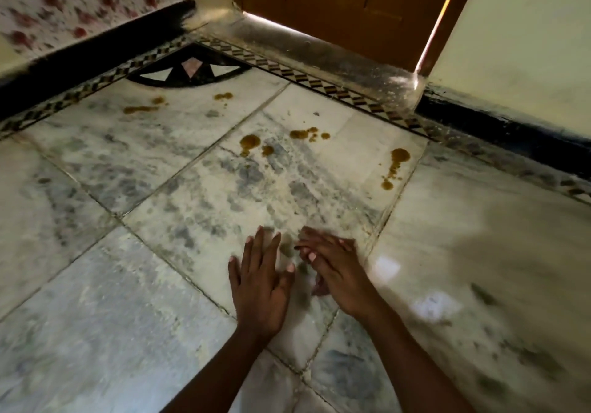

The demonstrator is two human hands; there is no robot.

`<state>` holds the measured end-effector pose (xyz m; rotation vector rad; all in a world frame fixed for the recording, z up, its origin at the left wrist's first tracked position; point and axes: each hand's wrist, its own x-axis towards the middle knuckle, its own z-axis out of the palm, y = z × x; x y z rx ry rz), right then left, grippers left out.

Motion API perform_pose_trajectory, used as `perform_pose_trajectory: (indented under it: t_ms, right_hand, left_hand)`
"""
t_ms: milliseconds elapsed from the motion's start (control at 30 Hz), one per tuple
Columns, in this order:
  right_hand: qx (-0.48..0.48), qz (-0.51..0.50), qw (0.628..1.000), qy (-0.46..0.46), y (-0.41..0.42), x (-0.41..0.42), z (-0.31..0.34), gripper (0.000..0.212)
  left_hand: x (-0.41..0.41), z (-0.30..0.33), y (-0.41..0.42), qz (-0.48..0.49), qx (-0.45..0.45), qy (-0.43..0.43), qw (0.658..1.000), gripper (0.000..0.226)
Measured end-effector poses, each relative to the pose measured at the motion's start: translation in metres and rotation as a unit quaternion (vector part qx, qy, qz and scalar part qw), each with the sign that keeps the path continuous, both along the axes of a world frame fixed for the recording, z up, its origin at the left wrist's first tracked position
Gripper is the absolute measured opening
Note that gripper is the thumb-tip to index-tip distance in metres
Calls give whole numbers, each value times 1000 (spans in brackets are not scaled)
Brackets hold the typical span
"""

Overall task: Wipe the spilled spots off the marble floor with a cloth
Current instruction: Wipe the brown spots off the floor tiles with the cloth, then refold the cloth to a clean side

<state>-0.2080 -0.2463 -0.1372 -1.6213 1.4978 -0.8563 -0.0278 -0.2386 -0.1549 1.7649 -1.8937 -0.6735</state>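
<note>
Several brown spilled spots lie on the white-grey marble floor [198, 195]: one smear [140, 109] at the far left, a drop [223, 96] near the black corner inlay, a round blot [249, 142] in the middle, a cluster [307, 133] to its right, and a dripping trail [396, 163] at the right. My left hand [260, 288] and my right hand [335, 272] hover low over the floor, side by side, fingers spread, holding nothing. Both are well short of the spots. No cloth is in view.
A brown wooden door [345, 3] stands at the back with light showing at its edge. A patterned border strip [319, 83] and black skirting [499, 128] run along the cream walls. A flowered fabric [80, 0] hangs at the top left.
</note>
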Motion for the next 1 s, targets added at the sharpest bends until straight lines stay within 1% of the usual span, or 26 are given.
perform_pose_trajectory:
  t_ms: [33, 67, 100, 133, 200, 233, 267, 367, 500, 533, 567, 633, 667, 733, 767, 800, 867, 933, 1000]
  right_hand:
    - [72, -56, 985, -144, 7, 4, 14, 30]
    - [129, -113, 948, -267, 10, 8, 27, 24]
    - [158, -162, 906, -357, 11, 8, 34, 21]
    - [172, -203, 867, -422, 15, 7, 42, 25]
    - [204, -257, 796, -508, 22, 5, 60, 34]
    - [218, -263, 779, -525, 25, 4, 67, 37]
    - [221, -268, 768, -538, 28, 3, 74, 40]
    - [222, -252, 752, -567, 29, -1, 83, 49]
    - [186, -222, 780, -555, 23, -1, 90, 47]
    - [185, -208, 787, -551, 23, 1, 93, 46]
    - [182, -183, 803, -537, 24, 3, 95, 46]
    - [158, -127, 846, -493, 26, 7, 96, 42]
    - [147, -107, 861, -475, 27, 8, 97, 41]
    - [128, -85, 895, -419, 28, 10, 99, 48]
    - [110, -75, 914, -382, 28, 11, 99, 51]
    - [97, -67, 929, -350, 29, 10, 100, 53]
    - [86, -50, 944, -316, 30, 9, 104, 56]
    - [79, -40, 951, -296, 30, 9, 109, 57]
    - [75, -40, 952, -294, 30, 6, 110, 55]
  left_hand:
    - [1, 8, 0, -10, 30, 57, 998, 69]
    - [5, 14, -1, -4, 53, 124, 991, 69]
    - [10, 22, -2, 15, 66, 188, 980, 67]
    - [13, 32, 0, 27, 67, 244, 967, 61]
    - [15, 53, 6, 20, 76, 323, 943, 39]
    - [13, 63, 10, 2, 89, 345, 934, 32]
    - [8, 72, 15, -20, 99, 354, 930, 28]
    - [-9, 86, 27, -53, 71, 323, 942, 19]
    - [-25, 96, 27, -4, 21, 303, 953, 17]
    - [-26, 101, 25, 10, 29, 319, 947, 15]
    - [-28, 108, 22, 25, 53, 348, 936, 17]
    - [-31, 124, 17, 57, 118, 423, 897, 31]
    - [-31, 133, 16, 73, 149, 454, 875, 38]
    - [-30, 144, 13, 101, 200, 494, 840, 48]
    - [-28, 147, 12, 105, 219, 506, 828, 51]
    - [-26, 150, 11, 102, 233, 514, 819, 53]
    - [-22, 153, 8, 86, 246, 523, 812, 52]
    - [-20, 156, 5, 73, 246, 531, 808, 44]
    - [-18, 156, 1, 62, 247, 537, 804, 37]
